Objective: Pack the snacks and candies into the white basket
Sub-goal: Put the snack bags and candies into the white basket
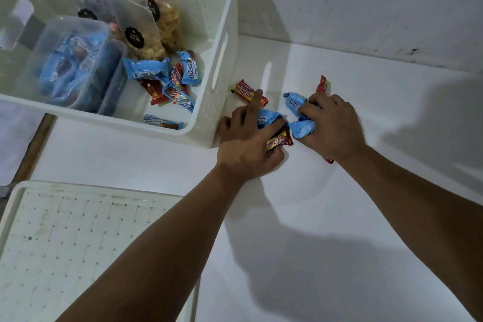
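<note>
Both hands grabbing snacks on the white table (339, 217) just beside the white basket (224, 34): left hand (248, 144) clutches 1 red bar (278, 140) + 1 blue pack (269, 119), index finger out straight; right hand (332, 125) curled round 2 blue packs (300, 117). 1 more red bar (245, 93) loose by the basket wall (approx 7 wrappers already inside w/ 3 clear bags).

Both forearms are bare from the near edge of the view up to the wrists, with no sleeve showing on either; the left hand (244, 144) and the right hand (330, 127) carry nothing worn on fingers or wrists
</note>
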